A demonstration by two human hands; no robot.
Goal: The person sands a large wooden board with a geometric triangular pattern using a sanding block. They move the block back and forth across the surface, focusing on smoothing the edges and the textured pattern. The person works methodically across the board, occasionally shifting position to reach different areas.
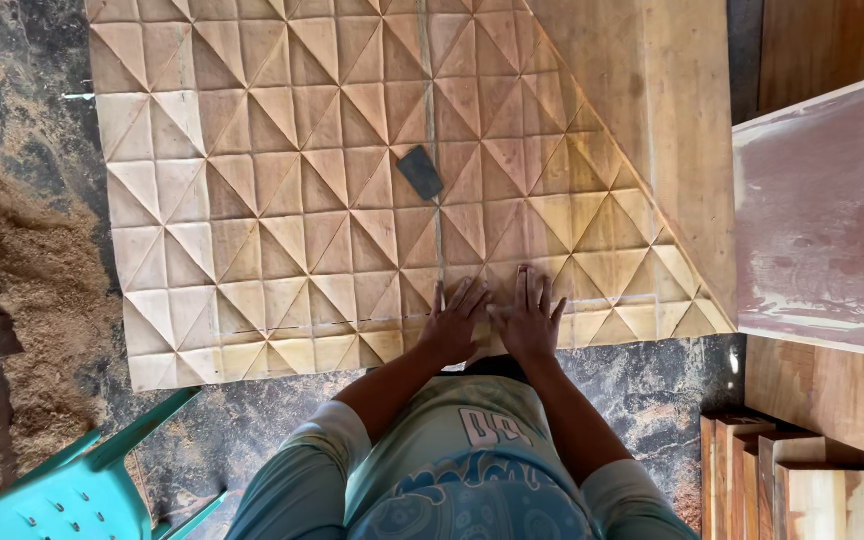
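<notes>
A large carved wooden panel (282, 190) with a raised pyramid pattern lies flat below me. My left hand (452, 322) and my right hand (530, 318) rest side by side, fingers spread, pressed flat on the panel near its front edge. Whether something thin lies under the palms I cannot tell. A small dark rectangular block (419, 172) lies on the panel farther up, apart from both hands.
A plain wooden board (672, 130) lies under the panel's right side. A reddish dusty board (822, 210) stands at the right, stacked wood pieces (792, 480) at lower right. Sawdust (12, 290) piles at the left. A teal plastic chair (82, 480) sits lower left.
</notes>
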